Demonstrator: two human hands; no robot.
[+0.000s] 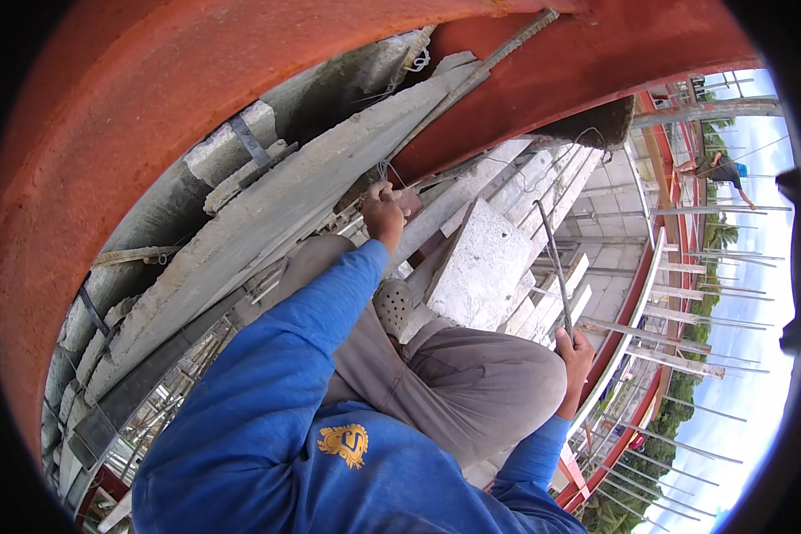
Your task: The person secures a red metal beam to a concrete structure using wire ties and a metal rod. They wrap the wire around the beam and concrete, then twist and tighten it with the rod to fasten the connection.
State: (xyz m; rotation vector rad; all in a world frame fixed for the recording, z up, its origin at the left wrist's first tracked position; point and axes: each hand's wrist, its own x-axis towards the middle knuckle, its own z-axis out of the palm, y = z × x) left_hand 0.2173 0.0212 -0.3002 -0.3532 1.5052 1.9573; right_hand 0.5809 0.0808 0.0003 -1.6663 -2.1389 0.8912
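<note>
My left hand [385,214] is closed at the lower edge of a long grey concrete slab [267,227], with the fingers pinched together. Thin tie wire [384,169] sticks up from the fingertips, beside a length of rebar [463,89] that slants along the slab. Off to the right, near my bent knee, my right hand [576,354] is wrapped round the lower end of a thin dark metal rod [555,258]. The rod's upper end is bent over into a short hook, apart from the slab and the wire.
A curved red steel beam [151,80] arches close overhead. Below me lie a pale concrete block [481,258] and several planks [529,182]. Loose wire [587,138] loops above them. At the far right, another person [724,167] is among metal poles [716,211].
</note>
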